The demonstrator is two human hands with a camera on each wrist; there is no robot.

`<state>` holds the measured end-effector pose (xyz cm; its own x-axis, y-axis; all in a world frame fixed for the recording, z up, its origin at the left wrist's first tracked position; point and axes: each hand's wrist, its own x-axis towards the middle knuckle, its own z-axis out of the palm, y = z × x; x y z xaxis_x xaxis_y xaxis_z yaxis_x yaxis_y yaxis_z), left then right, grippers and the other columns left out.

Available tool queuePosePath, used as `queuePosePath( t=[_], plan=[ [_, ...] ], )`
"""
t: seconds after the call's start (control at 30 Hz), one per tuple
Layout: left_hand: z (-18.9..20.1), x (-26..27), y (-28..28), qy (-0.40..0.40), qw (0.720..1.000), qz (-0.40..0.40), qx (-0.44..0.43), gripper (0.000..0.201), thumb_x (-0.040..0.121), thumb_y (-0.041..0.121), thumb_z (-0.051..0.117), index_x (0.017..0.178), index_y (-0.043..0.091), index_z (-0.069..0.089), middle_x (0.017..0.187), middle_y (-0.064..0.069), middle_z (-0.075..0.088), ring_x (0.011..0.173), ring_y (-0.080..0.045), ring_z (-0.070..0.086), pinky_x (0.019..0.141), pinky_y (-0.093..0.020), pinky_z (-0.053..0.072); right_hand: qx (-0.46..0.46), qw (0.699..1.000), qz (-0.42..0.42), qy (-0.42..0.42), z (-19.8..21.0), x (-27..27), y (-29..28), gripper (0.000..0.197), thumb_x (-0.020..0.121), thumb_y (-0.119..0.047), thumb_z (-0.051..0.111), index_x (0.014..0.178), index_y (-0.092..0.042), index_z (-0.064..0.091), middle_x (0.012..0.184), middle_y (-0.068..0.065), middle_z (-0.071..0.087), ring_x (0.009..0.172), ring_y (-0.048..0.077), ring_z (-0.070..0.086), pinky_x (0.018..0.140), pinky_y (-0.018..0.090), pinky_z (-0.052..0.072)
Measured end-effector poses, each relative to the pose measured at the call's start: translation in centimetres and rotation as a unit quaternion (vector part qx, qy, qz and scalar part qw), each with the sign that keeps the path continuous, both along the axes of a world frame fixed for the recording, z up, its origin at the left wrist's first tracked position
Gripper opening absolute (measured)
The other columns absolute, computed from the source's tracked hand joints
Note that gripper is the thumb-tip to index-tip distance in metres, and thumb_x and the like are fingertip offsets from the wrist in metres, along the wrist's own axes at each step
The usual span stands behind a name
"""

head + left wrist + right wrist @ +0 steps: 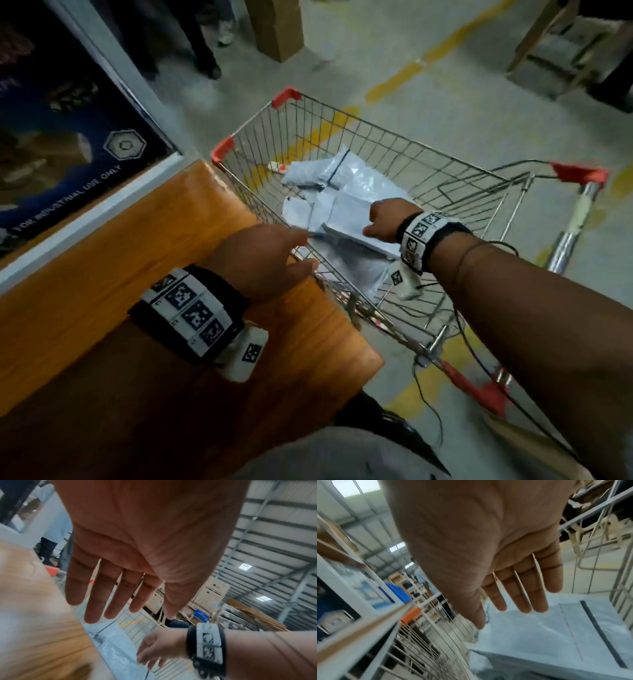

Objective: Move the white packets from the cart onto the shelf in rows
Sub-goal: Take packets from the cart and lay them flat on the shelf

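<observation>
Several white packets (pixel 346 198) lie heaped in the wire cart (pixel 376 137). My right hand (pixel 382 219) reaches down into the cart, just above the pile, fingers straight and holding nothing (pixel 518 588); a flat packet with a black strip (pixel 556 635) lies right below it. My left hand (pixel 270 253) hovers over the cart's near rim beside the orange wooden shelf (pixel 137 274), palm down, fingers spread and empty (pixel 106 591). In the left wrist view the right hand (pixel 154 650) hangs over a packet (pixel 116 653).
The shelf surface is bare where it shows. A framed dark poster (pixel 61 137) stands at the shelf's back. Red corner guards (pixel 222 149) mark the cart rim. A cardboard box (pixel 274 27), someone's legs (pixel 202 44) and a wooden frame (pixel 561 44) stand on the concrete floor beyond.
</observation>
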<state>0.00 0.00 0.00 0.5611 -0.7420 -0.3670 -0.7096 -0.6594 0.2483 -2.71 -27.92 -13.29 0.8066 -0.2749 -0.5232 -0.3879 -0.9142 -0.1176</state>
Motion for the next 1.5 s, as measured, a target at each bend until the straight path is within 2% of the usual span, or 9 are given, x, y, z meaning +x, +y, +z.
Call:
queuePosePath(
  t=[0.2, 0.4, 0.67, 0.83, 0.97, 1.1, 1.23, 1.33, 1.5],
  plan=[
    [-1.8, 1.8, -0.5, 0.036, 0.999, 0.032, 0.018, 0.072, 0.097, 0.078, 0.038, 0.138, 0.026, 0.067, 0.122, 0.0, 0.074, 0.102, -0.02, 0.07, 0.087, -0.042, 0.061, 0.042, 0.991, 0.035, 0.124, -7.0, 2.8, -0.3, 0.071, 0.09, -0.056, 0.079, 0.138, -0.006, 0.062, 0.137, 0.017, 0.068, 0.125, 0.036, 0.064, 0.096, 0.037, 0.051],
    [-2.4, 2.2, 1.0, 0.077, 0.991, 0.106, 0.0, 0.067, 0.097, 0.075, 0.037, 0.138, 0.031, 0.065, 0.122, 0.007, 0.07, 0.101, -0.012, 0.066, 0.084, -0.043, 0.062, 0.042, 0.994, 0.066, 0.075, -12.9, 3.1, -1.0, 0.057, 0.081, -0.033, 0.072, 0.137, -0.026, 0.063, 0.123, 0.01, 0.072, 0.112, 0.035, 0.07, 0.096, 0.042, 0.06],
    [-3.0, 2.2, 1.6, 0.101, 0.982, 0.153, -0.035, 0.052, 0.101, 0.067, 0.047, 0.133, 0.031, 0.068, 0.117, 0.012, 0.07, 0.098, -0.008, 0.066, 0.082, -0.042, 0.063, 0.12, 0.991, -0.053, -0.001, -8.3, 3.2, -3.3, 0.02, 0.099, -0.033, 0.067, 0.105, -0.014, 0.069, 0.113, 0.015, 0.073, 0.099, 0.032, 0.064, 0.087, 0.035, 0.049],
    [-2.2, 1.6, 3.2, 0.131, 0.963, 0.189, -0.141, 0.051, 0.095, 0.066, 0.056, 0.125, 0.03, 0.074, 0.11, 0.015, 0.074, 0.094, -0.001, 0.069, 0.082, -0.041, 0.062, 0.425, 0.863, -0.252, -0.105, 2.4, -0.1, -3.5, 0.029, 0.095, -0.027, 0.081, 0.119, -0.013, 0.075, 0.102, 0.003, 0.082, 0.092, 0.024, 0.08, 0.079, 0.033, 0.061],
    [-1.0, 1.0, 3.2, 0.201, 0.93, 0.241, -0.192, 0.052, 0.102, 0.052, 0.07, 0.145, 0.023, 0.065, 0.117, 0.01, 0.074, 0.104, -0.002, 0.07, 0.088, -0.023, 0.059, 0.593, 0.756, -0.252, -0.113, 9.3, -2.4, -0.2, 0.038, 0.094, -0.018, 0.076, 0.13, -0.008, 0.071, 0.123, 0.014, 0.078, 0.115, 0.038, 0.075, 0.106, 0.051, 0.055],
    [-0.2, -0.5, 2.2, 0.431, 0.768, 0.329, -0.342, 0.065, 0.092, 0.032, 0.081, 0.151, 0.021, 0.054, 0.127, -0.008, 0.079, 0.116, -0.025, 0.078, 0.096, -0.044, 0.064, 0.67, 0.711, -0.196, -0.084, 11.9, -3.2, 5.4, 0.044, 0.094, -0.013, 0.073, 0.136, -0.004, 0.067, 0.131, 0.018, 0.074, 0.121, 0.041, 0.071, 0.107, 0.054, 0.054],
    [-0.8, -1.7, 2.8, 0.395, 0.74, 0.357, -0.412, 0.054, 0.089, 0.017, 0.087, 0.138, 0.023, 0.066, 0.13, -0.001, 0.08, 0.121, -0.024, 0.077, 0.101, -0.045, 0.063, 0.628, 0.768, -0.095, -0.084, 11.8, -2.7, 9.4, 0.03, 0.099, -0.021, 0.076, 0.128, -0.014, 0.075, 0.124, 0.007, 0.079, 0.116, 0.029, 0.076, 0.106, 0.049, 0.056],
    [-1.4, -2.2, 4.1, 0.364, 0.719, 0.41, -0.426, 0.043, 0.095, 0.004, 0.081, 0.134, 0.016, 0.07, 0.125, -0.002, 0.082, 0.115, -0.024, 0.079, 0.093, -0.039, 0.066, 0.585, 0.804, -0.054, -0.088, 10.8, -1.8, 10.0, 0.019, 0.101, -0.025, 0.075, 0.119, -0.02, 0.075, 0.106, -0.003, 0.082, 0.098, 0.016, 0.079, 0.085, 0.032, 0.061],
    [-1.8, -1.9, 7.1, 0.271, 0.757, 0.468, -0.365, 0.022, 0.095, 0.008, 0.082, 0.112, 0.022, 0.078, 0.099, 0.013, 0.085, 0.09, -0.011, 0.082, 0.069, -0.023, 0.065, 0.382, 0.916, -0.054, -0.111, 3.0, 0.9, 5.1, 0.019, 0.098, -0.034, 0.077, 0.097, -0.016, 0.071, 0.087, 0.004, 0.077, 0.082, 0.025, 0.076, 0.071, 0.032, 0.056]
  ],
)
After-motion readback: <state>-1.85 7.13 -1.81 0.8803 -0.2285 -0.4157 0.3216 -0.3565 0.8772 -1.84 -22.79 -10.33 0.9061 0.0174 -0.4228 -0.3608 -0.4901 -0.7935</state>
